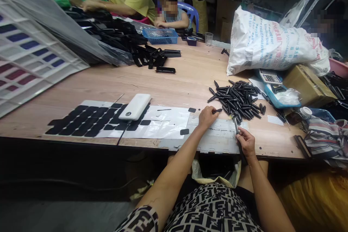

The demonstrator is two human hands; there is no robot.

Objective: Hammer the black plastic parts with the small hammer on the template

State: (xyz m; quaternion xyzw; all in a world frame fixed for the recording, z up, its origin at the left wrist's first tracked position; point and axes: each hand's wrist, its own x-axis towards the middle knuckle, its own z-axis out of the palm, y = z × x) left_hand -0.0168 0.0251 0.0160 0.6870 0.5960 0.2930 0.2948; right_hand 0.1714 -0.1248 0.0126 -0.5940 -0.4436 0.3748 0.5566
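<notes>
My left hand (207, 117) is closed, its fingertips pinching a small black tapered piece (216, 111) at the near left edge of a heap of similar black pieces (239, 98). To its right, my right hand (246, 143) is closed around a slim tool (236, 126) with a greyish shaft, its far end up against the heap; what kind of tool it is I cannot tell. Both hands are over a clear, scuffed sheet (214, 134) at the table's front edge. An open bag (236, 172) with dark contents hangs below, at my lap.
Left on the table (190, 72) are a white power bank (135, 107) and a sheet of black stickers (89, 121). Black casings (152, 56) and a blue basket (160, 36) stand farther back, near two people. A white sack (272, 43), calculator (269, 77) and carton (308, 85) occupy the right.
</notes>
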